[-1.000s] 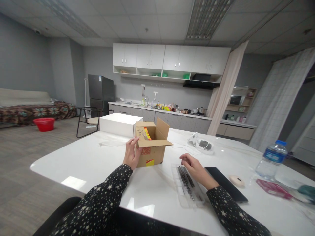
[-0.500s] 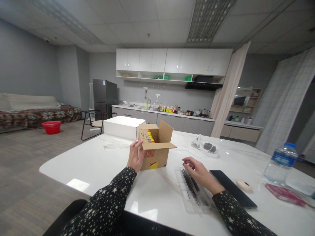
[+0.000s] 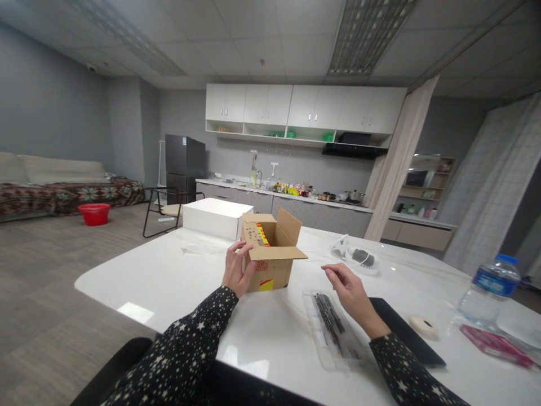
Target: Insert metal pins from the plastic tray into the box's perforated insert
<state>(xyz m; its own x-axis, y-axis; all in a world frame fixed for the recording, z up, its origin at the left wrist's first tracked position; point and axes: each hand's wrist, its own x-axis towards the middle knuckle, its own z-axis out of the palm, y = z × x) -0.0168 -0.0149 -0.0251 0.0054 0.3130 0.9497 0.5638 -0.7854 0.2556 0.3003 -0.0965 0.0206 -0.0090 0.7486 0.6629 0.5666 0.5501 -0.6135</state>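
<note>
A small cardboard box (image 3: 273, 272) stands upright on the white table with its top flaps folded out. Yellow and red tape runs along its left flap and marks its front. My left hand (image 3: 237, 267) grips the box's near left edge, fingers curled against the side and flap. To the right, my right hand (image 3: 347, 290) hovers above a clear plastic case (image 3: 333, 361). Its thumb and fingers are pinched together; anything between the tips is too small to make out. Several thin dark metal rods (image 3: 328, 316) lie in the case.
A white box (image 3: 217, 217) stands behind the cardboard box. A white device with a cable (image 3: 357, 256) lies at the back right. On the right are a black tablet-like slab (image 3: 406, 332), a beige rounded object (image 3: 424, 325), a water bottle (image 3: 486, 290) and a pink packet (image 3: 496, 345).
My right hand has moved slightly right, uncovering more of the rods in the case. The left hand stays on the box. The whole view has shifted a little.
</note>
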